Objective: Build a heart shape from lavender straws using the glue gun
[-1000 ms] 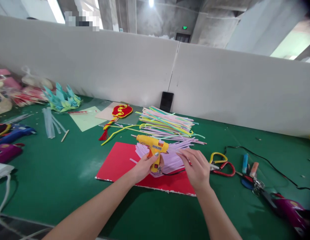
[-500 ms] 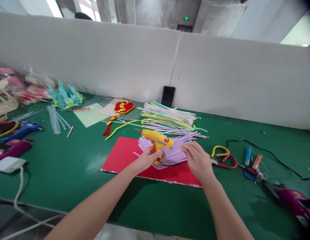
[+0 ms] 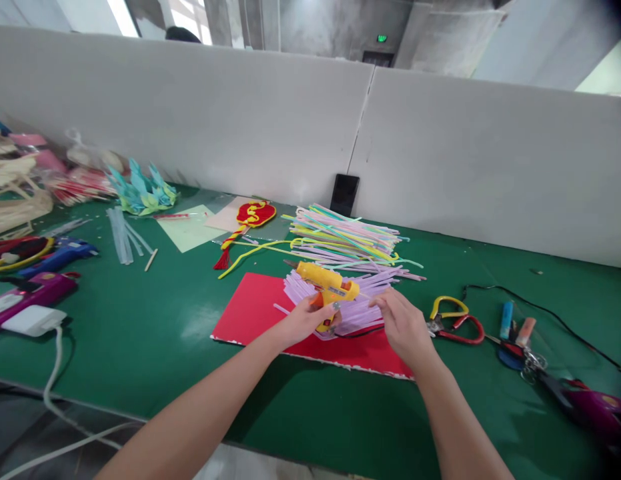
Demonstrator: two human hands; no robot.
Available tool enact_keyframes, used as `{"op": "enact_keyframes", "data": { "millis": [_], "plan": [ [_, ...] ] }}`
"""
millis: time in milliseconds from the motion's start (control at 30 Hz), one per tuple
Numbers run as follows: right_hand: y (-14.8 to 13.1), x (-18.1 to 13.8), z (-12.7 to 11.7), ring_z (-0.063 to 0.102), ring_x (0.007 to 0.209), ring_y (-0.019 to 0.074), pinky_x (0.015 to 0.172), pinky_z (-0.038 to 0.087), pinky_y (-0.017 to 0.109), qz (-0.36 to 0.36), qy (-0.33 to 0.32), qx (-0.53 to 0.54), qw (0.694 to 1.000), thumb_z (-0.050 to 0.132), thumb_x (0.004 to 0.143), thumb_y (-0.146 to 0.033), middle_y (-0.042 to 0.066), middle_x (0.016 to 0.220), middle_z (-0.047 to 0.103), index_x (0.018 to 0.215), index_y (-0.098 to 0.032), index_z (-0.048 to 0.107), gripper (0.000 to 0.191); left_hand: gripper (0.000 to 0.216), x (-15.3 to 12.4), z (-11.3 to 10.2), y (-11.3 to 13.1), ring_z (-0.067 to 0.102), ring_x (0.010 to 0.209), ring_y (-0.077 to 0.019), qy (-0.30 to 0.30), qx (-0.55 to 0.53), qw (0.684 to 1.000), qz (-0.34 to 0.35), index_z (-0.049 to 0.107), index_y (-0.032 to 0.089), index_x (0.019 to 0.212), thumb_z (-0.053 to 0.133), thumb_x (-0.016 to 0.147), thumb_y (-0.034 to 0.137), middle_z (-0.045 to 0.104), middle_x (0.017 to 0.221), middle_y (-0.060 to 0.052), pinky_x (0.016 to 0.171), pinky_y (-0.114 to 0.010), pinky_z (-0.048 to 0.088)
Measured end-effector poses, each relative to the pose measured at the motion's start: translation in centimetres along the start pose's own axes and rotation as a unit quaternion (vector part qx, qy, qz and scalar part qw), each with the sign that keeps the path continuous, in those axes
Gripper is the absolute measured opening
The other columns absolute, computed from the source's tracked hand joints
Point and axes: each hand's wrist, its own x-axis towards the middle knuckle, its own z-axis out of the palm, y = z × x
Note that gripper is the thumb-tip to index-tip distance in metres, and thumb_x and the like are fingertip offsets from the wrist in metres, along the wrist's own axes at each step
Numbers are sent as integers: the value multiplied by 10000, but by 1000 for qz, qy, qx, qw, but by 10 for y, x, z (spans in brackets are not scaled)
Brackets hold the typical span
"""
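Observation:
My left hand (image 3: pixel 309 322) is wrapped round the handle of a yellow hot glue gun (image 3: pixel 323 277), its nozzle pointing left. Fingers pinched together, my right hand (image 3: pixel 403 321) is just behind the gun's rear end. A thin, pale glue stick (image 3: pixel 365 295) seems to run between those fingertips and the back of the gun; most of it is hidden. Beneath both hands lie lilac pipe cleaners (image 3: pixel 363 312), spread over a red board (image 3: pixel 255 308) with ragged white edges. A black cord leaves the handle and passes under my right hand.
Mixed pipe cleaners (image 3: pixel 345 233) lie behind, near a phone (image 3: pixel 345 194) leaning on the partition. Pliers (image 3: pixel 455 321) and scissors (image 3: pixel 513 350) are at right. A red-and-yellow tasselled ornament (image 3: pixel 255 215), clear glue sticks (image 3: pixel 121 237) and a purple power strip (image 3: pixel 37 297) are at left.
The whole view has shifted slightly, so things appear farther right. My left hand keeps its hold on the glue gun, and my right hand stays pinched behind it.

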Motion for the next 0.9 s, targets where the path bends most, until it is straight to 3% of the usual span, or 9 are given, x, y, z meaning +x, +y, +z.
{"op": "enact_keyframes", "data": {
  "millis": [267,400,467,567,733,800,900],
  "plan": [
    [-3,-2,6,608,719,156,672,425,272,28,14,-6,999,381,949,-212,28,766,658,906,-193,618,241,442,0,2,2,442,556,-96,18,-26,999,11,528,139,663,620,741,564,517,593,12,560,-244,356],
    [-9,-3,6,598,889,214,781,416,360,27,180,-68,981,519,893,-197,87,962,668,1059,-195,606,188,480,3,8,-4,441,528,-88,30,-68,997,24,538,139,752,547,778,618,495,600,21,537,-237,383],
    [-16,-4,7,599,826,203,739,438,351,17,237,-38,971,526,877,-156,79,876,660,992,-196,617,152,502,3,11,-6,439,511,-85,31,-90,995,27,555,138,883,510,797,631,481,608,30,523,-237,398],
    [-27,-4,13,566,671,165,634,448,305,22,175,38,984,483,887,-138,36,679,598,808,-195,609,159,521,2,16,-7,476,536,-98,26,-118,993,9,547,145,1017,596,757,595,494,627,30,532,-240,413],
    [-38,-1,27,610,864,208,772,490,351,103,56,133,984,458,910,-273,89,874,672,873,-172,641,212,452,-2,20,-6,497,591,-103,29,-112,993,-19,554,154,852,742,645,510,524,648,32,600,-253,427],
    [-42,-1,30,629,833,204,728,519,339,166,11,228,959,460,906,-344,86,907,676,915,-173,647,254,417,-3,19,-5,512,602,-112,20,-101,994,-28,554,155,810,736,657,497,535,648,30,621,-268,436],
    [-49,0,31,600,564,145,482,502,263,282,-54,389,875,507,863,-446,44,794,671,973,-166,637,328,411,-5,19,-4,572,697,-151,2,-89,995,-38,575,161,899,726,676,471,596,747,4,698,-307,462]
  ]
}}
